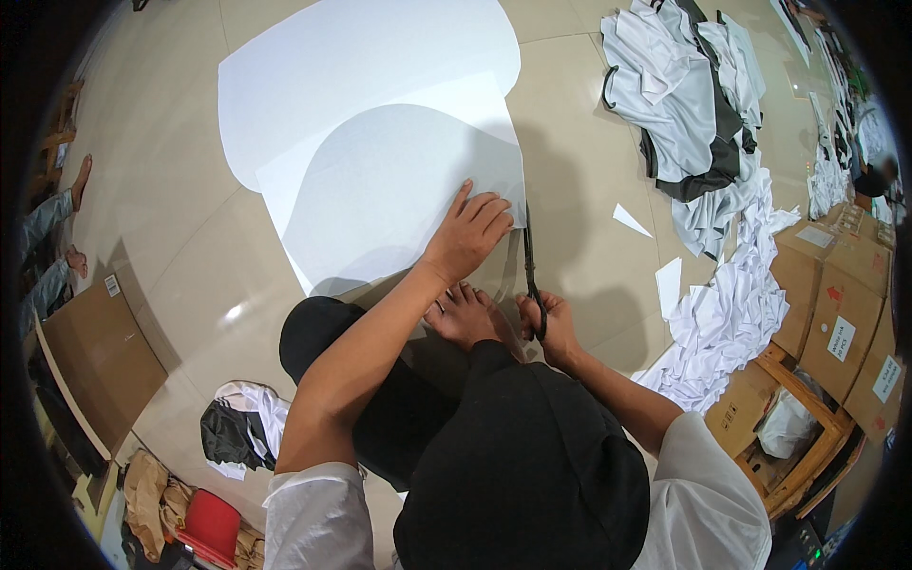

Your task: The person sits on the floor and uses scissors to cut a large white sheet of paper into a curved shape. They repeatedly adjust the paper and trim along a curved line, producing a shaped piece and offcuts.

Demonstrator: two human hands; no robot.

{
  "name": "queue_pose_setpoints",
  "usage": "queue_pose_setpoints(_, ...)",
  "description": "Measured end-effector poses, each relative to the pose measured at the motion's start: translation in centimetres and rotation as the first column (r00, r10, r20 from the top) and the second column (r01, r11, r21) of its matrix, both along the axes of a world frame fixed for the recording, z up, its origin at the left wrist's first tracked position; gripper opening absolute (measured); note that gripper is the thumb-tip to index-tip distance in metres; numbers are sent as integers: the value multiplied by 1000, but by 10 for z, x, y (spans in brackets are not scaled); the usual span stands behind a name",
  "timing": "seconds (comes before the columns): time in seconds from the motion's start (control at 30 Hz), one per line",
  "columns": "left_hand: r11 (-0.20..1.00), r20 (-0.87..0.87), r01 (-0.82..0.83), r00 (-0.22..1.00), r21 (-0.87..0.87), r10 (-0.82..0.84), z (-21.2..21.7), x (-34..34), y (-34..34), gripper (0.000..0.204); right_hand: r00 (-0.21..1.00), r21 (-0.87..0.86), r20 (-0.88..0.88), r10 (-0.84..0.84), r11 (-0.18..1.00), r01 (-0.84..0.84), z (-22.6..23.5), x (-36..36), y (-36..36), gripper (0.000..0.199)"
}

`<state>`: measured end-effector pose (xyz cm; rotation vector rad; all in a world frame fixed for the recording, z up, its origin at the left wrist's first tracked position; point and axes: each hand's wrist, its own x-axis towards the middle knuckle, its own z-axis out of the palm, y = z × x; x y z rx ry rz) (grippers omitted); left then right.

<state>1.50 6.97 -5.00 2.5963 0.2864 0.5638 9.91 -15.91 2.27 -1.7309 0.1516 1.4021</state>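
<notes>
While the left forearm slants up across the body, the left hand (472,231) lies palm down on the white sheet (380,161), near its right edge, fingers loosely spread and gripping nothing. Right forearm comes in from the lower right, bent back toward the middle; right hand (553,325) sits lower, beside a bare foot (463,315), fingers closed round the handles of black scissors (530,266). Blades point away from the body, tips at the sheet's right edge; cannot tell how far apart they stand. Sheet lies flat on the tiled floor (190,228), ahead of the foot. A line crosses it; overlap or fold, unclear.

Labels: white rectangle with dark print on a stacked carton (822,328) at right, a similar one on its neighbour, red arrow mark above. Low box (733,415) carries small black symbols. Left-hand carton (103,351) bears a small white sticker (113,285), print too small to read.
</notes>
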Motion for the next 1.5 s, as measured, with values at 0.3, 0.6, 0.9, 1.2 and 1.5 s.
queue_pose_setpoints(0.3, 1000, -23, 10, 1000, 25, -9, -1, -1, 1, 18, 1000, -14, 12, 5, 1000, -4, 4, 0, 1, 28)
queue_pose_setpoints(0.6, 999, -30, 5, 1000, 34, -4, -1, -1, 0, 18, 1000, -5, 7, 21, 1000, -21, -6, -1, -9, 31)
queue_pose_setpoints(0.9, 999, -31, 6, 1000, 43, -5, -1, -1, 0, 18, 999, -8, 20, 36, 999, -35, -5, -3, -9, 30)
queue_pose_setpoints(1.2, 1000, 1, 7, 1000, -27, -7, -1, -1, 0, 17, 1000, 13, 6, 13, 1000, -13, -1, 0, 4, 31)
queue_pose_setpoints(1.5, 1000, 14, 11, 1000, -25, -11, -1, -1, 1, 16, 998, 32, -32, -55, 998, 56, -5, 2, 15, 30)
